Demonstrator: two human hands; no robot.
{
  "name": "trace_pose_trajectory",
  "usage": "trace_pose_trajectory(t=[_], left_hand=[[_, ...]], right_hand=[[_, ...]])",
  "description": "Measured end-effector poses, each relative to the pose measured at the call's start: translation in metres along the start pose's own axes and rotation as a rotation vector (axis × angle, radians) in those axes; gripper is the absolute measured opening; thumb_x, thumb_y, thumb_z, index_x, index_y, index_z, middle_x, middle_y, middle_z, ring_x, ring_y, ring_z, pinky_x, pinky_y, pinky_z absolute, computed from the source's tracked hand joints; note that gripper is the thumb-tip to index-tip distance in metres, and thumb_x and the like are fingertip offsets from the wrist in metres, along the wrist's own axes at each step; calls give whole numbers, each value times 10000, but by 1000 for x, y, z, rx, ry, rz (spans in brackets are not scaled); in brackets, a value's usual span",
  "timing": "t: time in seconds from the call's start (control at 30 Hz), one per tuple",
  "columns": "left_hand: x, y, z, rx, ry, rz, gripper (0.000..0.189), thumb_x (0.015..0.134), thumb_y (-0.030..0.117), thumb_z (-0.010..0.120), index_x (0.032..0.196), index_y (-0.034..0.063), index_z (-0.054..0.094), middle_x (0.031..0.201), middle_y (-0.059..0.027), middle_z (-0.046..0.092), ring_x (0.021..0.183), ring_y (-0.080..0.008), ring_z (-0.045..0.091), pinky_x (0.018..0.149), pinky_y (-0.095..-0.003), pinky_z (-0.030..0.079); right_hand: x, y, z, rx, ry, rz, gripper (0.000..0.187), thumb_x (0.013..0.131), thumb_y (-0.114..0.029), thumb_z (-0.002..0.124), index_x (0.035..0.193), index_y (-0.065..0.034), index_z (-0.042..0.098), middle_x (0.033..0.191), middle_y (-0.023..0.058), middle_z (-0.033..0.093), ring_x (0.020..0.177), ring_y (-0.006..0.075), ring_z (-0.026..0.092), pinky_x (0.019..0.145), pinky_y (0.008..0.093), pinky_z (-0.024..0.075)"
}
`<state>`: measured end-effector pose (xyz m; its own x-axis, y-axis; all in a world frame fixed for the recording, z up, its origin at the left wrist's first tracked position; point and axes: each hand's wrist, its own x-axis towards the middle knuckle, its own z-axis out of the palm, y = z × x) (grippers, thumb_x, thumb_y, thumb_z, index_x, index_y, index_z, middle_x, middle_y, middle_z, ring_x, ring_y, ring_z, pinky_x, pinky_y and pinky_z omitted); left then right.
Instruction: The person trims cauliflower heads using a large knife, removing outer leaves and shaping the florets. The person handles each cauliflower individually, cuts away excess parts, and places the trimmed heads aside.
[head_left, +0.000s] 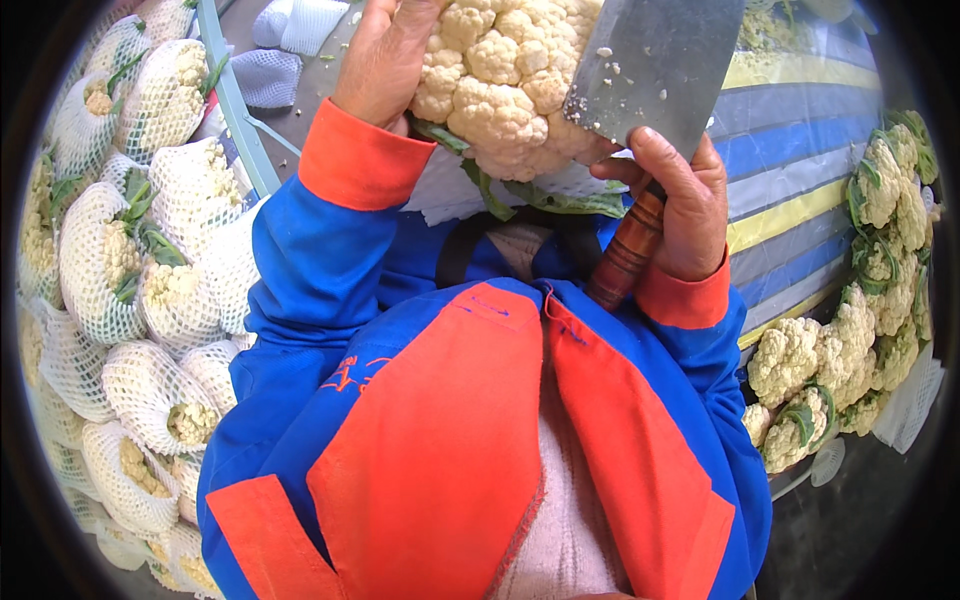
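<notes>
A large cauliflower head with a few green leaves at its lower edge is at the top of the view. My left hand grips it along its left side. In my right hand is a cleaver with a dark wooden handle. Its broad blade overlaps the right side of the cauliflower, and small white crumbs cling to the metal. Some fingers of each hand are hidden. White foam netting shows beneath the cauliflower, above my lap.
Cauliflowers in white foam net sleeves are heaped on the left beside a pale blue metal frame. Empty net sleeves lie on the floor behind it. At right, bare cauliflowers line the edge of a striped, plastic-covered surface.
</notes>
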<state>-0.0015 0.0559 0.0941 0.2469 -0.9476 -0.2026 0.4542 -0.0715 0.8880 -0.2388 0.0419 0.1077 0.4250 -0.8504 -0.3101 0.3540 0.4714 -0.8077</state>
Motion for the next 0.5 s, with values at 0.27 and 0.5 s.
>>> trace_pose_trajectory(t=[0.27, 0.5], left_hand=[[1, 1, 10, -11, -100, 69, 470, 1018, 372, 477, 1266, -26, 500, 1158, -147, 633, 1020, -222, 642, 891, -352, 532], [-3, 2, 11, -6, -86, 39, 464, 1023, 385, 460, 1249, -17, 512, 1122, -130, 647, 972, -203, 652, 853, -329, 544]], right_hand=[[0, 6, 8, -86, 75, -59, 170, 910, -47, 596, 1068, 9, 625, 920, 88, 668, 770, 179, 651, 701, 347, 595], [1, 5, 8, -125, 69, -17, 130, 907, -67, 622, 1014, 4, 640, 884, 70, 664, 751, 163, 638, 704, 330, 573]])
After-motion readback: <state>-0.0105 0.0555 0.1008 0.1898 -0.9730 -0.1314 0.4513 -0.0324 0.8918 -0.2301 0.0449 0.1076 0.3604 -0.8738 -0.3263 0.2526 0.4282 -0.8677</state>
